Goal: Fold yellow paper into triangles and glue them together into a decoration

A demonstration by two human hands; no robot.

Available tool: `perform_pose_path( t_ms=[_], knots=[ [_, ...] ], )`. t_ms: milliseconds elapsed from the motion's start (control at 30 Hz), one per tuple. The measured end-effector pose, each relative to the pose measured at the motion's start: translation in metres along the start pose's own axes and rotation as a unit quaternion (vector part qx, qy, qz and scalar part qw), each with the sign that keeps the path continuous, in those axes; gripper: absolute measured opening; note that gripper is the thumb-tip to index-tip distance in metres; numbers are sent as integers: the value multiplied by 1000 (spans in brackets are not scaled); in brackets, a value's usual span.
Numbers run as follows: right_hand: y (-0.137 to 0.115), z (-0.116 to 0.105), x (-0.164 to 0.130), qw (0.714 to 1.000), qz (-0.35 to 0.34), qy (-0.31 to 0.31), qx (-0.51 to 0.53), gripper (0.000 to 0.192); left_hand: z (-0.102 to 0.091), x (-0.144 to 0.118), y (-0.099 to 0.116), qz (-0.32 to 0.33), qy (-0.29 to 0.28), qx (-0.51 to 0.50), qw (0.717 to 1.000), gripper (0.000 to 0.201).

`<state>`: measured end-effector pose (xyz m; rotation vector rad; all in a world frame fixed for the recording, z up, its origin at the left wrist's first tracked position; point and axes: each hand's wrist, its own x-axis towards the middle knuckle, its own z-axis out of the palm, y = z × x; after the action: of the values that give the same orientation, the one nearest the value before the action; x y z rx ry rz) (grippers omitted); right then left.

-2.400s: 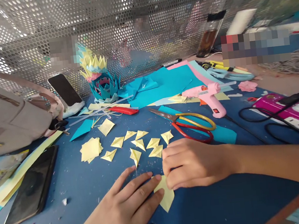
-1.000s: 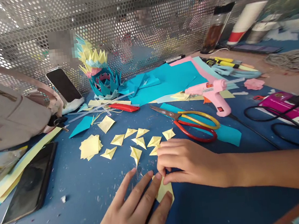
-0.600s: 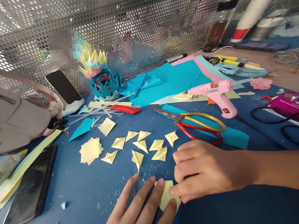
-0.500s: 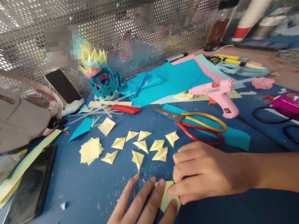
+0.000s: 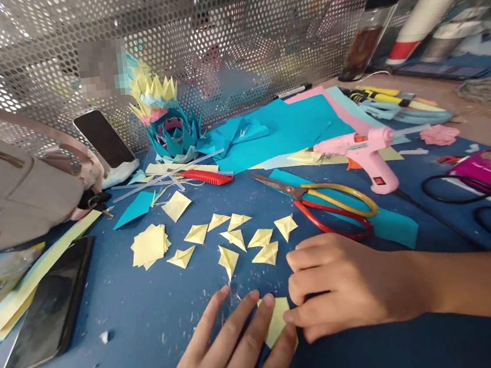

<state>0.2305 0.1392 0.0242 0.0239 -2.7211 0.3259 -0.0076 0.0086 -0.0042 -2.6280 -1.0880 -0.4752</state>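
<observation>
Pressing flat on the blue table (image 5: 125, 337), the left hand (image 5: 228, 355) keeps its fingers spread and straight over a small yellow paper piece (image 5: 278, 319), while the right hand (image 5: 344, 285) curls its fingers and pinches the paper's right edge with the fingertips. The paper lies between both hands, near the front edge of the view. It looks thin, very light and easy to crease or tear, so I judge a hold at the edges and corners is best. Just behind lie several folded yellow triangles (image 5: 233, 238) with sharp points, and a stack of yellow squares (image 5: 149, 245). Farther back are scissors (image 5: 321, 199) with red and yellow loops, a pink glue gun (image 5: 362, 148), teal sheets (image 5: 283, 127) and a spiky paper flower (image 5: 169, 127) by the perforated metal screen (image 5: 221, 34).
</observation>
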Motion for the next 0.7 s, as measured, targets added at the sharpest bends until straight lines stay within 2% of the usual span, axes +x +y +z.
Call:
perform_pose_path(
  t_ms=[100, 300, 500, 700],
  knots=[
    [3, -3, 0, 999, 5, -18, 27, 35, 2, -1, 1, 0, -1, 1, 1000, 37],
    [5, -5, 0, 997, -26, -32, 67, 30, -1, 1, -1, 8, 3, 8, 1000, 39],
    [10, -7, -1, 1000, 1, -16, 22, 26, -3, 1, -14, 86, -11, 46, 995, 40],
    [16, -7, -2, 999, -26, -17, 33, 27, -1, -2, -15, 79, -13, 44, 996, 41]
  ],
)
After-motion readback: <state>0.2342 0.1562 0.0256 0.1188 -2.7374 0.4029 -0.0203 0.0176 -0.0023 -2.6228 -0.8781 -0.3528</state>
